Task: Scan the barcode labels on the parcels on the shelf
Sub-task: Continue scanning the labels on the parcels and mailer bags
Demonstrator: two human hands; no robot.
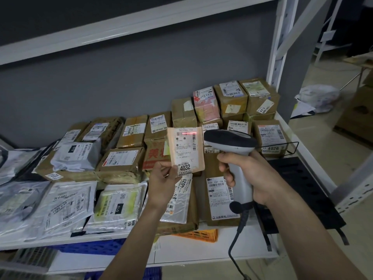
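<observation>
Parcels crowd the shelf (201, 251), and one small parcel (186, 150) is held up above them, pinched at its lower corner by the left hand (163, 182). The right hand (248, 176) is wrapped round the scanner (232, 146), whose red line crosses the top barcode. With so light a pinch the parcel could tilt, and the line may slip off.

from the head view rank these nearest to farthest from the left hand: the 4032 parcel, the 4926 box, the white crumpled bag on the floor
1. The 4032 parcel: pinched at its lower corner by the left hand.
2. The 4926 box: on the shelf's right end, beyond the scanner.
3. The white crumpled bag: on the floor past the shelf post, far right.
</observation>
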